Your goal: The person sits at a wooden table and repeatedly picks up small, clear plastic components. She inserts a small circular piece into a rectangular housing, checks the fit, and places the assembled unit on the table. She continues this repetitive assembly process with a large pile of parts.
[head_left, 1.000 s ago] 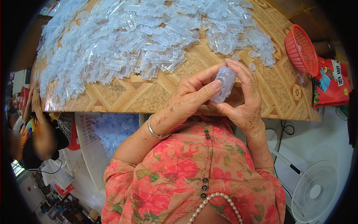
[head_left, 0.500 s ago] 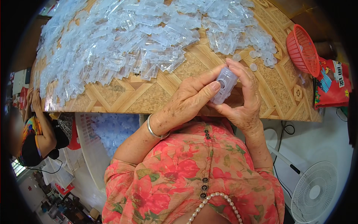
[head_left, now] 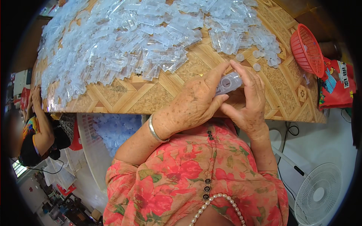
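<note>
A small clear plastic casing [head_left: 230,83] with a round hole lies between my hands, just over the table's near edge. My left hand [head_left: 194,100] is closed on its left end, thumb below and fingers above. Curved round the other end, my right hand [head_left: 252,100] has its fingers against the casing and its thumb underneath. The fingertips of both hands nearly meet above it. Beyond them, small round clear caps [head_left: 257,67] lie on the patterned table [head_left: 169,84].
Heaps of clear plastic parts [head_left: 124,45] cover the table's far and left side. A red basket [head_left: 307,51] and a red bag [head_left: 336,84] are at the right. Below stand a white crate [head_left: 88,139] of parts and a fan [head_left: 318,194]. Another person's arm [head_left: 44,132] reaches in at left.
The casing has turned from nearly upright to lying more sideways, its hole facing up. My left thumb has slid off the hole to below the casing.
</note>
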Tool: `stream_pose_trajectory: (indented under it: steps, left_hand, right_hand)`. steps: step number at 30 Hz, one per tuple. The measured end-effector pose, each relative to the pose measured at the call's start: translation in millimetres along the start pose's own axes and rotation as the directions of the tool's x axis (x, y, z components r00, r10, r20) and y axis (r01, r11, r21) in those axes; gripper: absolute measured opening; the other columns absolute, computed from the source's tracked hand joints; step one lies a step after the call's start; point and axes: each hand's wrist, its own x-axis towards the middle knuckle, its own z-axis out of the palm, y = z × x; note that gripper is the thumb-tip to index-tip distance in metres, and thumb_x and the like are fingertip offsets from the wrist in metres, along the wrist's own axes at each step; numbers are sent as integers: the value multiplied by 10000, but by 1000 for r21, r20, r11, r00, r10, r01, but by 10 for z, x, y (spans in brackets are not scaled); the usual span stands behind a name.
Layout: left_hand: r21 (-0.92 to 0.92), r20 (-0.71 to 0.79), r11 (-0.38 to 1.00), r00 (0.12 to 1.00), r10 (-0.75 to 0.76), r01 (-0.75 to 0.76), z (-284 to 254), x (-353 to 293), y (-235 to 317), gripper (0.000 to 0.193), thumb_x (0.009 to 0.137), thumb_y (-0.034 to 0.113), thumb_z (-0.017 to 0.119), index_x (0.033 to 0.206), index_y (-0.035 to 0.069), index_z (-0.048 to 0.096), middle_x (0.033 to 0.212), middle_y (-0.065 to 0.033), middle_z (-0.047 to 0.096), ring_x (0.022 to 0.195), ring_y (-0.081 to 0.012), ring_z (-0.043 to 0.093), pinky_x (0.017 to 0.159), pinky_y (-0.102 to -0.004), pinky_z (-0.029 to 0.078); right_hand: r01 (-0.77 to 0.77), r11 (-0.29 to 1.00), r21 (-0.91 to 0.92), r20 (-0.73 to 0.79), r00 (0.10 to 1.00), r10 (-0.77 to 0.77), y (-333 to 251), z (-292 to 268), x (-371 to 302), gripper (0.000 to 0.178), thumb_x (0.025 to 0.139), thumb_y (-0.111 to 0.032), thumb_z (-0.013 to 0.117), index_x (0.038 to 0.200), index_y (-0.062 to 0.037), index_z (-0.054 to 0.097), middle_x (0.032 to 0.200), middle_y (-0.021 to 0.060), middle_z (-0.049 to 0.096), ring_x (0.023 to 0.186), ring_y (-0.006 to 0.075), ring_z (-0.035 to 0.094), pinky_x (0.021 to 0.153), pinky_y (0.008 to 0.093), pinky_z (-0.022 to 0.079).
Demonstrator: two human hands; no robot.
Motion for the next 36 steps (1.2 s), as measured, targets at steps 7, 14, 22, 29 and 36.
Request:
stream_pose_trajectory:
  steps: [7, 14, 22, 29, 36]
  left_hand:
    - [184, -34, 972, 987, 156, -147, -24, 62, -136, 478, 845, 76, 768, 1289, 29, 596, 1140, -173, 638, 1004, -389, 611, 852, -452, 498]
    - [278, -129, 953, 978, 161, -120, -68, 53, -181, 387, 803, 103, 806, 1155, 18, 667, 1064, -142, 642, 922, -352, 592, 788, -437, 485]
    - [354, -160, 925, 965, 206, -139, -14, 65, -202, 360, 791, 131, 812, 1101, 2, 682, 1000, -160, 647, 851, -365, 595, 756, -447, 482]
    - [355, -168, 925, 965, 203, -133, -22, 41, -213, 392, 787, 139, 823, 1126, 4, 682, 1019, -159, 648, 854, -354, 608, 746, -441, 495]
    - [281, -165, 956, 977, 136, -86, -36, -3, -143, 433, 802, 131, 824, 1181, 2, 659, 1024, -166, 622, 901, -341, 631, 774, -427, 519]
  right_hand:
    - [-45, 999, -22, 132, 990, 47, 206, -112, -119, 475, 778, -106, 826, 1223, -57, 668, 1137, 112, 684, 1048, 316, 642, 996, 453, 441]
    - [-168, 984, 58, 173, 972, 156, 184, -85, -35, 393, 806, -126, 797, 1166, -34, 670, 1084, 122, 677, 1036, 329, 624, 969, 445, 447]
    - [-55, 998, 8, 160, 986, 53, 225, -65, 27, 366, 786, -79, 775, 1132, -23, 670, 1067, 146, 665, 1059, 362, 615, 995, 473, 445]
    - [-105, 991, 79, 176, 980, 90, 250, -58, 18, 401, 803, -55, 769, 1186, -14, 654, 1081, 157, 661, 1053, 361, 620, 968, 455, 470]
    - [-216, 939, 269, 156, 971, 179, 215, -68, -10, 397, 862, -65, 766, 1241, -5, 669, 1106, 132, 656, 1008, 269, 648, 869, 358, 519]
